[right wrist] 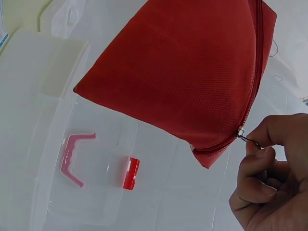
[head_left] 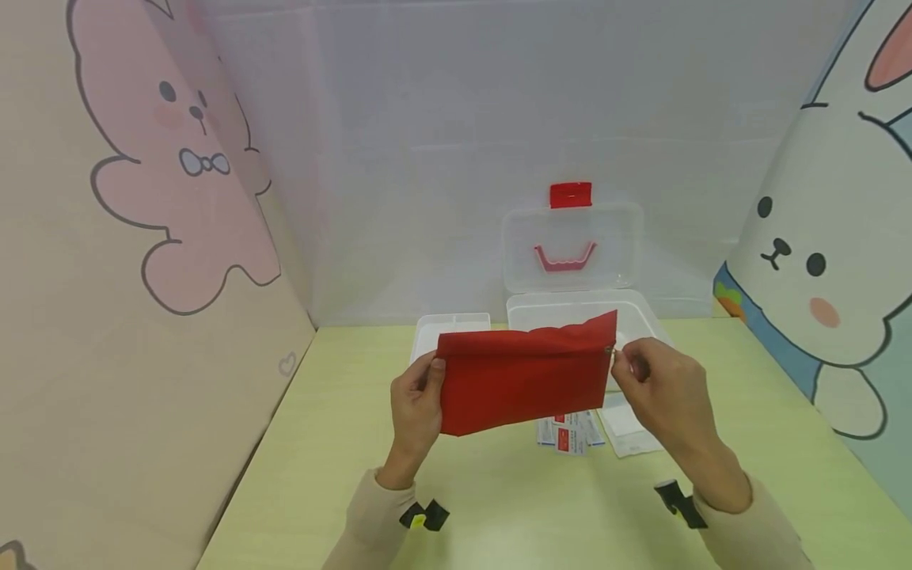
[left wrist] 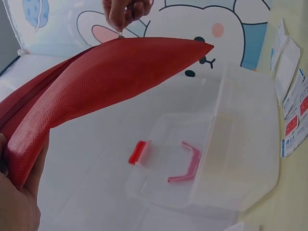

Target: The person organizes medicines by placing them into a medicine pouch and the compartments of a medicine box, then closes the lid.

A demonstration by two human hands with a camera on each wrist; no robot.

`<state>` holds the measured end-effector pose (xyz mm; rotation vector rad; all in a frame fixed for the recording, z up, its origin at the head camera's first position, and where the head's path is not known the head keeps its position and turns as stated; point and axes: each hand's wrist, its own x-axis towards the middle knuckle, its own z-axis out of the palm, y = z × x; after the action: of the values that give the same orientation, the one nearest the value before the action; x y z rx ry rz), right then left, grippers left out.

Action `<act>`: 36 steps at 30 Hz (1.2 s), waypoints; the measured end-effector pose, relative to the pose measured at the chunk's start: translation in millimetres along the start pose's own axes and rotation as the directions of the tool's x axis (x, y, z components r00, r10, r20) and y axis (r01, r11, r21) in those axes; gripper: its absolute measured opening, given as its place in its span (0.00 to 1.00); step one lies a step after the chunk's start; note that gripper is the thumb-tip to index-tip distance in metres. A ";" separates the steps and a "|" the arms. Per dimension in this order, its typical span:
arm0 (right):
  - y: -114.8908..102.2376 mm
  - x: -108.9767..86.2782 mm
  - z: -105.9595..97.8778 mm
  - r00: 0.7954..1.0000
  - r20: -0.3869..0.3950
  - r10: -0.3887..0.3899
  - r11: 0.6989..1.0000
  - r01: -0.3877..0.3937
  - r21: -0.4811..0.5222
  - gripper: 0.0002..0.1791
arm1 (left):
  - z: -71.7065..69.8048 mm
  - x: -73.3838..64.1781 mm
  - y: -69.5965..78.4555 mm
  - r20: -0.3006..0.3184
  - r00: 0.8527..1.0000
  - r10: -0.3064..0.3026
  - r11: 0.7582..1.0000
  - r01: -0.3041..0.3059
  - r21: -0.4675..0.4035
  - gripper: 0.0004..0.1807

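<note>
A red zippered pouch (head_left: 523,372) is held up above the table. My left hand (head_left: 416,404) grips its left end, with the thumb lying on the near face. At the other end my right hand (head_left: 666,388) pinches the zipper pull (right wrist: 244,137) between thumb and finger. In the right wrist view the zipper slider sits near one corner of the pouch, and the zipper line runs along its edge. The left wrist view shows the pouch (left wrist: 110,77) bulging, with the right hand (left wrist: 126,12) at its far end. What the pouch contains is hidden.
Behind the pouch stands an open clear plastic box (head_left: 630,305) with a red latch (head_left: 570,195) and pink handle (head_left: 565,260) on its raised lid. A white tray (head_left: 452,322) is left of it. Small printed packets (head_left: 570,439) and a white packet (head_left: 630,427) lie on the table (head_left: 321,475).
</note>
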<state>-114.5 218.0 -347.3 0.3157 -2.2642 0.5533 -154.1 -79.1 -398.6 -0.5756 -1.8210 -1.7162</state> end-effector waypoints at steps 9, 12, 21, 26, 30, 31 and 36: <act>7.0 -1.8 -3.8 1.000 -0.023 0.018 1.000 -0.018 -0.022 0.03 | -6.5 0.4 -4.2 -0.001 1.000 -0.024 1.000 0.024 0.000 0.11; 7.3 -1.8 -4.2 0.999 -0.028 0.017 1.000 -0.018 -0.023 0.02 | -7.1 0.0 -3.4 -0.001 0.999 -0.045 0.999 0.045 -0.004 0.11; 5.5 -2.7 -2.4 0.999 -0.030 0.031 0.999 -0.032 -0.023 0.03 | -6.7 -1.6 -1.8 -0.019 0.996 -0.089 0.996 0.089 -0.020 0.12; 10.6 -4.9 0.4 0.999 -0.022 0.036 0.999 -0.036 0.004 0.03 | -6.8 -1.0 0.7 -0.001 1.000 -0.026 1.000 0.026 -0.010 0.11; 17.1 -7.6 3.6 0.999 0.032 0.037 0.996 -0.039 0.075 0.03 | -7.1 -0.5 2.8 0.015 0.997 0.075 0.997 -0.074 -0.029 0.11; 18.5 -8.5 4.7 0.998 0.050 0.038 0.995 -0.042 0.092 0.03 | -7.1 -0.3 2.9 0.021 0.995 0.094 0.995 -0.093 -0.041 0.11; 23.0 -12.2 11.8 0.992 0.117 0.046 0.990 -0.060 0.127 0.03 | -5.2 1.2 5.2 0.032 0.990 0.137 0.986 -0.134 -0.096 0.09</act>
<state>-122.6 233.1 -370.2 0.3608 -2.3570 0.7294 -151.0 -83.9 -393.8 -0.7583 -1.6928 -1.7162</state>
